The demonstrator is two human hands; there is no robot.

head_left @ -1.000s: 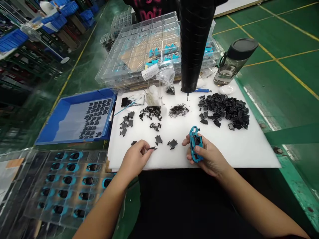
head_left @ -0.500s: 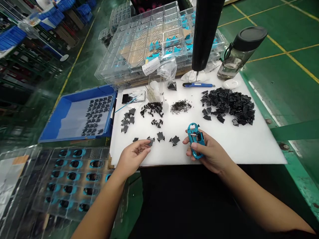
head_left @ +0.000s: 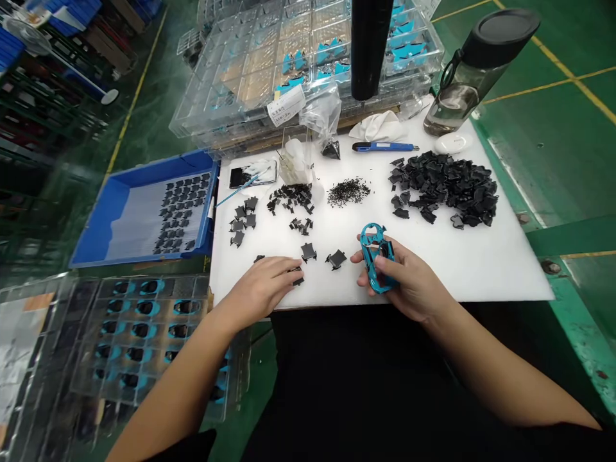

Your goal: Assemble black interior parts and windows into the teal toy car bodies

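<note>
My right hand (head_left: 409,276) holds a blue toy car shell (head_left: 377,258) upright over the front of the white work mat (head_left: 481,269). Left of it, my left hand (head_left: 262,285) is low over the mat, its fingers together and pointing right. A small dark part (head_left: 298,277) lies at its fingertips, partly covered by them. Two similar dark grey parts, one at centre (head_left: 308,251) and one farther right (head_left: 336,258), rest between the hands. Several more grey parts (head_left: 251,220) sit at the mat's left side.
Black pieces (head_left: 452,186) are heaped at right, tiny screws (head_left: 349,191) in the middle. Behind are a blue knife (head_left: 385,147), a bottle (head_left: 474,77) and clear trays (head_left: 192,122). A black cylindrical tool (head_left: 369,51) hangs above. A blue bin (head_left: 91,240) stands left.
My left hand has turned palm-down, with its fingers now over the small dark part. My right hand still holds the blue shell. The camera view has shifted slightly.
</note>
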